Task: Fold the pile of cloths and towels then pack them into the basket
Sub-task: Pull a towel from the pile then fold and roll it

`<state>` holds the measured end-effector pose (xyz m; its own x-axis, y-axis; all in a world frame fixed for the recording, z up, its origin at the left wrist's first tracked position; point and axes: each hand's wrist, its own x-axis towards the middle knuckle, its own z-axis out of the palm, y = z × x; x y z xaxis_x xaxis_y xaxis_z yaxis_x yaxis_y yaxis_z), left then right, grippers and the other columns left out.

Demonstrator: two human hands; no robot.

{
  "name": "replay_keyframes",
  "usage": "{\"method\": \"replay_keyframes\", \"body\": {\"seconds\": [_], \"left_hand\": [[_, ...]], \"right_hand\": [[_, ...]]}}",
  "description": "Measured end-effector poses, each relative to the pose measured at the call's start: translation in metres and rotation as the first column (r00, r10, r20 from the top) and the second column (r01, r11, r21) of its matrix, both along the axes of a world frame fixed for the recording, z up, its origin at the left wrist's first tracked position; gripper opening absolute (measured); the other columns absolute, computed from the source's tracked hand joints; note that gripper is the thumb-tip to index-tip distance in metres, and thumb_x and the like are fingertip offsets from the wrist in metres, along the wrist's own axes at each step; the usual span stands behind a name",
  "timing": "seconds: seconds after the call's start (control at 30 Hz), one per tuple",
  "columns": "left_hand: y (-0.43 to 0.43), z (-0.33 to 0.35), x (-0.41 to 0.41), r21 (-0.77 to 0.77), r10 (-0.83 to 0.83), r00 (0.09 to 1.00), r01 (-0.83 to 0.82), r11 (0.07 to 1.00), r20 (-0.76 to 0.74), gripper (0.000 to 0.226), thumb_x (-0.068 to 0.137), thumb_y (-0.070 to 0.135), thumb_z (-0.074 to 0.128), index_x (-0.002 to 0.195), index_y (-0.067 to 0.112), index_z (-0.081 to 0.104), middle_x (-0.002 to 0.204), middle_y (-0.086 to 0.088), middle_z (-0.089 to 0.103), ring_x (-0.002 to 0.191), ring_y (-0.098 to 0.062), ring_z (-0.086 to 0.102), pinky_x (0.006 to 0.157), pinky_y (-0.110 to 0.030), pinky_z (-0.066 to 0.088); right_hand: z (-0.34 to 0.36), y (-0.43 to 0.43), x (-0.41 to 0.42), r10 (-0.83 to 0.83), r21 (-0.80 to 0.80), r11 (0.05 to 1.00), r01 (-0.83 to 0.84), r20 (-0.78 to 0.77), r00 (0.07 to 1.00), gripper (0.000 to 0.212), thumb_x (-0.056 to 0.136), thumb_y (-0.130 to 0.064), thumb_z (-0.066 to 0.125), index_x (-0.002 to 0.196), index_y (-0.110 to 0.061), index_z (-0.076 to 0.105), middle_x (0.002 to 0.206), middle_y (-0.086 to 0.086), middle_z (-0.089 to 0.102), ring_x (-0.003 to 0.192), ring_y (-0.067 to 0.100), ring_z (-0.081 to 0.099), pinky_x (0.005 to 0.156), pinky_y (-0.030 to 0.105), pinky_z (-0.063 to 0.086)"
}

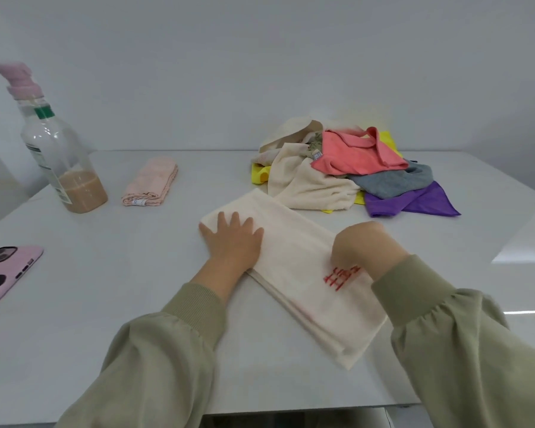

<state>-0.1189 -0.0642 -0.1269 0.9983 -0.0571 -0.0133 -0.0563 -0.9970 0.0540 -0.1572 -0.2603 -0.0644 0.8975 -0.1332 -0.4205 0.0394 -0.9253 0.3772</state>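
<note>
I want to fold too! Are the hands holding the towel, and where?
Left hand presses flat on the far end of the cream towel. Right hand curls down by the red stitching; a pinch cannot be told.

The cream towel (306, 298), folded long, lies flat under left grip (232, 239) and right grip (365, 245); jumbled pile (337, 168) just beyond.

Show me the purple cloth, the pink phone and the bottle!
purple cloth (411, 200): head view, on its flat middle, at the pile's right edge.
pink phone (8, 276): head view, on the middle of its case.
bottle (59, 152): head view, on its clear body.
</note>
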Motion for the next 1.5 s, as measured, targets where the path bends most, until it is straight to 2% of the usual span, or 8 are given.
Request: {"method": "replay_keyframes", "body": {"seconds": [0.1,0.23,0.33,0.53,0.7,1.17,1.33,1.5], "left_hand": [[0.0,-0.007,-0.004,-0.09,-0.059,0.992,0.049,0.995,-0.112,0.059,0.098,0.056,0.013,0.152,0.034,0.006,0.161,0.003,-0.005,0.147,-0.025,-0.011,0.113,-0.062,-0.002],[0.005,-0.008,-0.006,-0.083,-0.204,0.971,0.194,0.977,-0.129,0.059,0.098,0.058,0.014,0.151,0.038,0.0,0.161,0.006,-0.012,0.147,-0.024,-0.015,0.114,-0.059,-0.006],[0.009,-0.01,-0.012,-0.058,-0.303,0.947,0.298,0.953,-0.108,0.058,0.098,0.058,0.018,0.151,0.039,0.004,0.161,0.008,-0.009,0.147,-0.022,-0.012,0.114,-0.06,-0.005],[0.016,-0.008,-0.017,-0.434,-0.337,0.92,0.392,0.811,0.199,0.04,0.099,0.044,0.037,0.129,0.028,0.058,0.143,0.008,0.047,0.136,-0.015,0.031,0.114,-0.045,0.017],[0.01,-0.013,-0.005,-0.189,-0.262,0.963,0.247,0.951,-0.059,0.055,0.1,0.053,0.021,0.152,0.034,0.015,0.161,0.008,-0.002,0.147,-0.015,-0.01,0.115,-0.054,-0.004],[0.023,-0.017,0.028,-0.289,0.116,0.992,-0.097,0.952,0.048,0.056,0.096,0.048,0.035,0.143,0.019,0.036,0.154,-0.002,0.029,0.145,-0.022,0.014,0.116,-0.051,0.007],[0.027,-0.016,0.032,-0.414,0.116,0.988,-0.062,0.908,0.105,0.048,0.091,0.049,0.049,0.13,0.022,0.047,0.136,0.002,0.049,0.136,-0.02,0.031,0.115,-0.049,0.014],[0.03,-0.012,0.032,-0.509,0.121,0.988,-0.056,0.859,0.096,0.066,0.088,0.053,0.053,0.144,0.021,0.036,0.141,0.001,0.047,0.134,-0.021,0.037,0.116,-0.049,0.014]], "right_hand": [[0.02,0.009,-0.001,-0.081,0.276,0.954,0.121,-0.15,0.985,0.037,0.098,-0.026,0.039,0.076,-0.004,0.06,0.067,0.007,0.065,0.065,0.022,0.058,0.064,0.028,0.045],[-0.002,0.019,0.014,0.203,0.4,0.846,-0.353,0.37,0.907,0.032,0.1,-0.028,0.035,0.122,-0.012,0.052,0.128,0.012,0.049,0.113,0.026,0.048,0.094,0.036,0.04],[-0.019,0.016,0.009,0.275,0.39,0.857,-0.337,0.206,0.939,0.056,0.101,-0.046,0.028,0.15,-0.021,0.02,0.158,0.005,0.015,0.142,0.026,0.022,0.115,0.041,0.021],[-0.01,0.019,0.002,0.237,0.263,0.914,-0.31,0.274,0.932,0.05,0.098,-0.051,0.031,0.071,-0.014,0.05,0.078,0.002,0.051,0.082,0.023,0.052,0.074,0.034,0.042],[-0.053,0.009,0.02,0.224,0.38,0.852,-0.361,0.358,0.906,0.053,0.101,-0.044,0.024,0.149,-0.021,0.024,0.158,0.004,0.014,0.142,0.025,0.018,0.114,0.044,0.019],[-0.065,0.005,0.063,-0.353,0.73,0.681,-0.056,0.394,0.849,0.049,0.086,-0.043,0.058,0.12,-0.008,0.053,0.126,0.006,0.05,0.122,0.028,0.038,0.098,0.037,0.033],[-0.058,0.003,0.059,-0.48,0.953,0.272,-0.131,0.252,0.84,0.022,0.082,-0.015,0.066,0.102,-0.009,0.058,0.091,0.003,0.057,0.084,0.02,0.054,0.065,0.028,0.04],[-0.054,-0.005,0.053,-0.488,0.937,-0.33,-0.118,-0.062,0.871,0.025,0.082,0.009,0.062,0.092,-0.014,0.058,0.087,0.009,0.066,0.073,0.023,0.062,0.071,0.036,0.053]]}}
